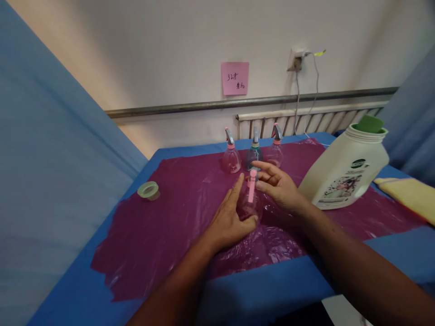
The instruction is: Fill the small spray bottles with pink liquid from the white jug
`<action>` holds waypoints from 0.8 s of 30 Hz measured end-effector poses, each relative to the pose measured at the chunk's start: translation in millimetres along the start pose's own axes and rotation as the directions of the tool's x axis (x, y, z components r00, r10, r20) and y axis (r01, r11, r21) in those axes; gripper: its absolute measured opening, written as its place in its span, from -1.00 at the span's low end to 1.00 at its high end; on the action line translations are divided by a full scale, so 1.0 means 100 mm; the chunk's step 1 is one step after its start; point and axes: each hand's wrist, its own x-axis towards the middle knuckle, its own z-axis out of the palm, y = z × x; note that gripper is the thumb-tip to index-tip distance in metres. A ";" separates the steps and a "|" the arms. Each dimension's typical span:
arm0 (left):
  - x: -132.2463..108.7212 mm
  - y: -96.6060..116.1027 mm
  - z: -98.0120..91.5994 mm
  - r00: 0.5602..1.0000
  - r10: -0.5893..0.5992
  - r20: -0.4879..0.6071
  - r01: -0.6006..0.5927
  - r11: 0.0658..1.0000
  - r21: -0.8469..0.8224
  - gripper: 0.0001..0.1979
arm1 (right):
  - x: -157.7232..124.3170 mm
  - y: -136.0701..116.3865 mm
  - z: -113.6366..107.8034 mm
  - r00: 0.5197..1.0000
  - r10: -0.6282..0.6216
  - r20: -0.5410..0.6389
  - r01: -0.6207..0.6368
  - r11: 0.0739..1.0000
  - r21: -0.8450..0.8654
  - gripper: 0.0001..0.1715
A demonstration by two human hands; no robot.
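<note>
A clear spray bottle (250, 209) with a pink trigger stands upright on the purple plastic sheet (170, 226), its trigger side toward me. Around its body, my left hand (229, 222) has the thumb low at the front and the index finger along the left side. Up at the bottle's collar, my right hand (277, 188) grips with bent fingers and thumb. Its fingertips are partly hidden behind the spray head. Just behind are a pink spray bottle (231, 160), a teal spray bottle (253, 155) and another pink-collared spray bottle (274, 154).
A large cream detergent jug (346, 167) with a green cap stands at the right, beside a folded yellow cloth (408, 194). To the left lies a small translucent cup (148, 190). Blue curtains hang on both sides. Behind the table are a wall rail (190, 107) and a socket (297, 59) with cords.
</note>
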 end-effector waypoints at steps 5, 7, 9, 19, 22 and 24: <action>-0.01 -0.01 0.03 0.999 -0.034 -0.015 0.034 0.999 0.002 0.29 | 0.03 0.04 0.11 0.998 -0.037 -0.058 0.038 0.999 0.017 -0.11; -0.01 -0.02 0.03 1.000 -0.017 -0.011 0.016 1.000 -0.008 0.28 | 0.03 0.06 0.14 0.997 -0.034 -0.066 0.036 0.999 0.018 -0.10; -0.01 -0.03 0.02 1.000 -0.003 -0.003 0.003 0.999 -0.041 0.28 | 0.03 0.05 0.15 0.998 -0.023 -0.057 0.024 1.000 0.013 -0.11; 0.04 -0.08 -0.10 0.987 0.007 0.159 0.031 0.972 -0.234 0.29 | -0.15 -0.06 0.10 0.993 0.068 0.097 -0.079 0.990 0.118 -0.07; 0.04 -0.05 -0.09 0.987 -0.018 0.157 0.062 0.958 -0.279 0.28 | -0.11 -0.05 0.05 0.994 0.064 0.084 -0.072 0.992 0.106 -0.09; 0.03 -0.02 -0.08 0.987 -0.042 0.153 0.087 0.950 -0.299 0.29 | -0.08 -0.04 0.01 0.996 0.059 0.074 -0.066 0.993 0.101 -0.10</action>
